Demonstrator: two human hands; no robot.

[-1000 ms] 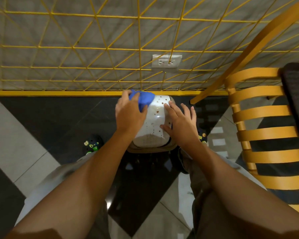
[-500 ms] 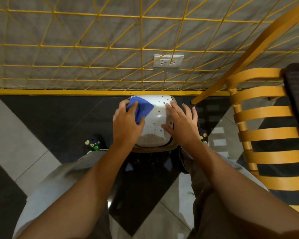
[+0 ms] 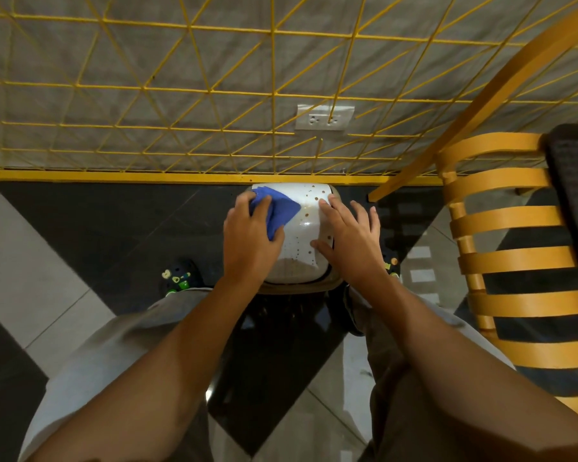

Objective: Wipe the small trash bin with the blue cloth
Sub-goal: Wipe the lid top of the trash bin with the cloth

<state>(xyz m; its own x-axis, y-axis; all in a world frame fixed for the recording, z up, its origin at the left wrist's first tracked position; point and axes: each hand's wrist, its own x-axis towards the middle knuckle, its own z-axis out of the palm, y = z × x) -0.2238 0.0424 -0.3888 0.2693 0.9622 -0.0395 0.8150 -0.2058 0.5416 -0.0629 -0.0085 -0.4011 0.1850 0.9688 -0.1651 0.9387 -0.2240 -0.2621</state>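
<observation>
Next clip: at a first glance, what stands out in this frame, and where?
At centre, the left hand presses a blue cloth on the white, brown-speckled small trash bin, which stands on the floor by the wall; the right hand lies open on the bin's right side. A yellow wire grid covers the wall above, and an orange slatted chair fills the right edge.

left hand (image 3: 250, 235): presses blue cloth (image 3: 278, 210) on trash bin (image 3: 302, 235) | right hand (image 3: 349, 238): flat, seemingly steadying
</observation>
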